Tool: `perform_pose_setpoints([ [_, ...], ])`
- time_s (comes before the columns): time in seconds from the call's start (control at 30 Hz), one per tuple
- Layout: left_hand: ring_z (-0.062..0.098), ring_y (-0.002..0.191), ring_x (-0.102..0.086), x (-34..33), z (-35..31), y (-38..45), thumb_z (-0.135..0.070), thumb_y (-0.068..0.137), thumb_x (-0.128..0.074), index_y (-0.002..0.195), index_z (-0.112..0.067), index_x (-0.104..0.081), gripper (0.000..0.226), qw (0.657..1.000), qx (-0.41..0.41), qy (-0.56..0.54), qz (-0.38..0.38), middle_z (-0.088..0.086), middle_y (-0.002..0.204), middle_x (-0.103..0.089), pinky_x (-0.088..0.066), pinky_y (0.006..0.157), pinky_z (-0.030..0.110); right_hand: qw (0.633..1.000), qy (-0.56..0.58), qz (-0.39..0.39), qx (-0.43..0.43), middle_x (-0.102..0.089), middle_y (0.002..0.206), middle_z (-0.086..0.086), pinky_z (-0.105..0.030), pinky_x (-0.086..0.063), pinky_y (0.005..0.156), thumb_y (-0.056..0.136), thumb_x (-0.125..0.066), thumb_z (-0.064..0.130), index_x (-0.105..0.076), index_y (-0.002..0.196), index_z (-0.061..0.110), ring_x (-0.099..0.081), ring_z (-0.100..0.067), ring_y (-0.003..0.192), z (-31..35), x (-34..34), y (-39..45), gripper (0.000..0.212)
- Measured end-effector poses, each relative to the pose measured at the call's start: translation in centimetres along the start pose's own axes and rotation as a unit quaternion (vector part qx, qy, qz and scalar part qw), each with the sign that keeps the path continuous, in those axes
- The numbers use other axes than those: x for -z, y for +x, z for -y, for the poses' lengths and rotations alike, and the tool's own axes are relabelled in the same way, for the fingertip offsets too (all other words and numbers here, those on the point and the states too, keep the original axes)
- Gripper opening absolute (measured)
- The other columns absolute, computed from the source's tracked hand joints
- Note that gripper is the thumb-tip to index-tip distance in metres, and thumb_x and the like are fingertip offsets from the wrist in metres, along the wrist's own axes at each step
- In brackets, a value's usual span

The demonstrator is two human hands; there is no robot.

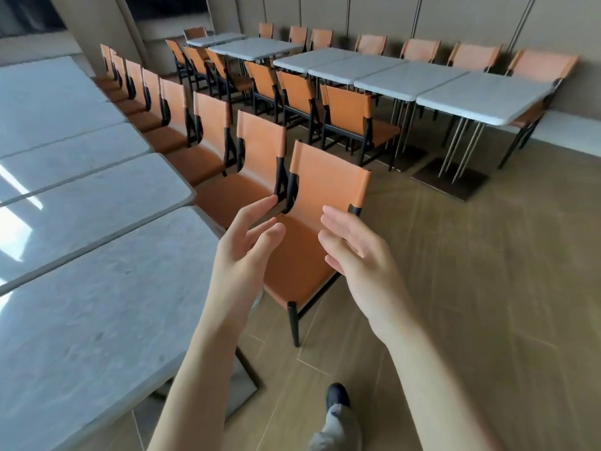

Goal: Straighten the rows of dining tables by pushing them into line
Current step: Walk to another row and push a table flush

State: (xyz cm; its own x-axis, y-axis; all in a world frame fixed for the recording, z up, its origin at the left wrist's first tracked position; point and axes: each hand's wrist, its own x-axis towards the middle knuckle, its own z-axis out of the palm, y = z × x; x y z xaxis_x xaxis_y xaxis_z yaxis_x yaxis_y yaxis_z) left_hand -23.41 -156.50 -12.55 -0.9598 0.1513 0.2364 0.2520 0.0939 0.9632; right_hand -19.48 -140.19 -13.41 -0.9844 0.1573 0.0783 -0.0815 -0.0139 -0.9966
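Fingers [260, 216] of the left hand [242, 252] are spreading loose and wide, holding nothing, while the right hand [354, 255] is hovering beside it with its own fingers straight and relaxed, also gripping nothing; both hands are hanging in the air in front of the nearest orange chair [312, 229], and whether any fingertip is touching it cannot be told. That chair is standing at 12 o'clock from the hands, turned slightly out of line with the row of orange chairs [208, 125] running away toward 11 o'clock. A near row of pale marbled dining tables [81, 222] is stretching along the left from 7 to 10 o'clock, each surface butting against the next with narrow seams showing between them. A far row of grey-white tables [406, 79] is lying across 12 to 2 o'clock, chairs on both sides. A dark shoe [337, 395] is stepping on the wooden floor [487, 288] at 6 o'clock.
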Motion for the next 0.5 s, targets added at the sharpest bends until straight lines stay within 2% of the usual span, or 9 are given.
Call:
perform_pose_setpoints([
  [0.27,-0.001,0.122,-0.060,-6.1,1.5,9.6,-0.037,0.091,-0.054,0.135,-0.034,-0.060,0.044,0.999,0.012,-0.021,0.027,-0.020,0.132,-0.064,-0.044,0.111,0.039,0.999,0.000,-0.027,-0.017,-0.066,0.129,0.018,-0.040,-0.047,0.111,0.099,-0.064,0.027,-0.066,0.127,0.035,-0.059,0.006,0.121,-0.8,5.7,9.6,0.030],
  [0.5,0.002,0.126,-0.058,-11.6,2.6,20.5,-0.039,0.092,-0.053,0.136,-0.036,-0.059,0.044,0.999,0.014,-0.025,0.045,-0.019,0.137,-0.061,-0.043,0.112,0.045,0.999,-0.006,-0.044,-0.027,-0.066,0.129,0.018,-0.042,-0.046,0.112,0.098,-0.065,0.028,-0.065,0.128,0.036,-0.058,0.001,0.125,-0.7,10.2,20.1,0.031],
])
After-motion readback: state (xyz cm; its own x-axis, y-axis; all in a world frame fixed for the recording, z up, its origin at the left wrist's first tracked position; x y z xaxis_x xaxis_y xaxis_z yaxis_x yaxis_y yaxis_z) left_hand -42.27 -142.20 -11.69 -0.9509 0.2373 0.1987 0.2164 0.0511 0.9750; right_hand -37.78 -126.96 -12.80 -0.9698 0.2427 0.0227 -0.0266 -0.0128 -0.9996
